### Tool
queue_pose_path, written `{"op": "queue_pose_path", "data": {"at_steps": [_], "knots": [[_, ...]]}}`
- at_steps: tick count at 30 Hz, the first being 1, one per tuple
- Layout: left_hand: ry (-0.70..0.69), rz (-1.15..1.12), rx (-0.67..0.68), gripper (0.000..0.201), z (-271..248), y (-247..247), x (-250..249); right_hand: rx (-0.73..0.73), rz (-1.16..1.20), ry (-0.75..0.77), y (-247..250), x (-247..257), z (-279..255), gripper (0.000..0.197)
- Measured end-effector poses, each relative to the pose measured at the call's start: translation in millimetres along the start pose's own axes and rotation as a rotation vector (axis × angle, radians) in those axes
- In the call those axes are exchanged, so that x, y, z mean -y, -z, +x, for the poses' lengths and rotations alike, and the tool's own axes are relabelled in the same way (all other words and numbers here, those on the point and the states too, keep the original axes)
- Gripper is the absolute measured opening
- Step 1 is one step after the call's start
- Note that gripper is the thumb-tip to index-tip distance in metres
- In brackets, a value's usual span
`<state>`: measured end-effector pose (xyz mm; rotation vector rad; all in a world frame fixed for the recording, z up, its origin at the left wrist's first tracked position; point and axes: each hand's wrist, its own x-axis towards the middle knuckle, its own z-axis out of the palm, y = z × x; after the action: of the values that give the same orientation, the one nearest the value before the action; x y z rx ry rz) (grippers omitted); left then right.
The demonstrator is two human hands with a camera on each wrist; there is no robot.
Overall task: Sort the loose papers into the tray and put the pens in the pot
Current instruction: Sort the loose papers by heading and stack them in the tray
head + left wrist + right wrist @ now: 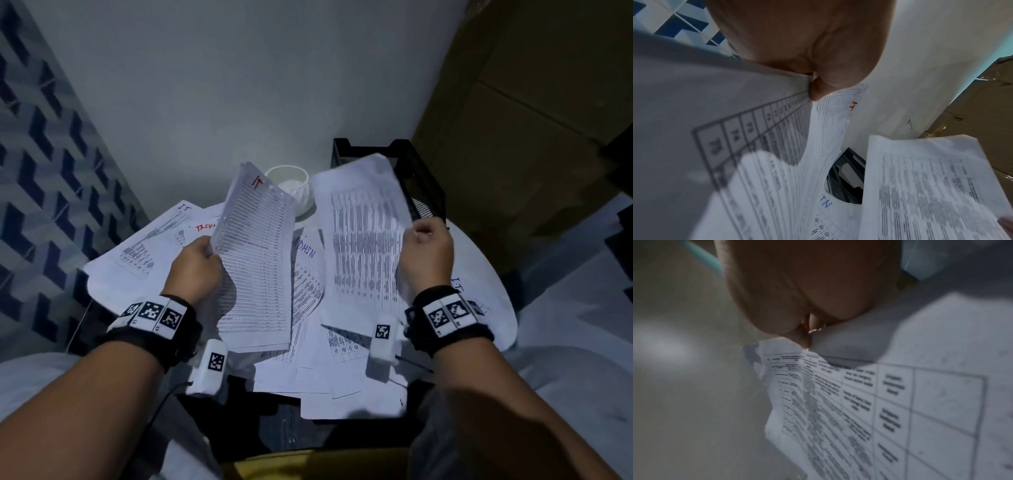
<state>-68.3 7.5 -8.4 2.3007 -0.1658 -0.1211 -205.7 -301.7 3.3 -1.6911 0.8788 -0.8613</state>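
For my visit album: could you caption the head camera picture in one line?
Left hand and right hand each hold printed sheets above scattered papers, near a black mesh tray.

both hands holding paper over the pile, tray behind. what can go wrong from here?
1. The right hand pinches its sheets only at one edge; they may flop or catch on the tray rim.
2. The left hand holds its bundle by one edge; sheets may slip out.
3. The cup stands right behind and could be knocked.
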Motion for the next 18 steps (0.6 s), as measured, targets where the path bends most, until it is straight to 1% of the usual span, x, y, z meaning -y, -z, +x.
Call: {"op": "queue_pose_path", "data": {"at_steps": [2, 4, 6, 10, 13, 15, 16, 18], "knots": [[-0.008, -0.012, -0.001, 0.019, -0.1, 0.3, 0.4, -0.032, 0.127, -0.074, 4.3, 3.6, 8.8, 0.007], [-0.023, -0.048, -0.006, 0.017, -0.2, -0.3, -1.2, -0.051, 0.191, -0.124, 7.5, 5.6, 13.8, 0.007], [-0.024, -0.111, 0.003, 0.019, -1.9, -1.0, -5.8, -0.016, 0.251, -0.189, 5.1, 4.1, 14.2, 0.010], [0.033, -0.389, 0.117, 0.024, -5.5, -5.9, -13.6, 0.084, 0.284, -0.328, -13.8, -8.6, -0.2, 0.013], [0.062, -0.580, 0.257, 0.027, -13.3, -11.2, -22.8, 0.160, 0.290, -0.415, -30.8, -24.1, -13.6, 0.008], [0.071, -0.630, 0.335, 0.024, -20.1, -13.7, -28.1, 0.222, 0.281, -0.470, -40.7, -36.0, -21.2, 0.006], [0.073, -0.632, 0.347, 0.024, -21.2, -15.9, -27.8, 0.241, 0.275, -0.495, -44.7, -41.1, -24.3, 0.005], [0.061, -0.570, 0.344, 0.030, -21.9, -20.4, -23.7, 0.258, 0.270, -0.524, -50.5, -47.3, -30.7, 0.009]]}}
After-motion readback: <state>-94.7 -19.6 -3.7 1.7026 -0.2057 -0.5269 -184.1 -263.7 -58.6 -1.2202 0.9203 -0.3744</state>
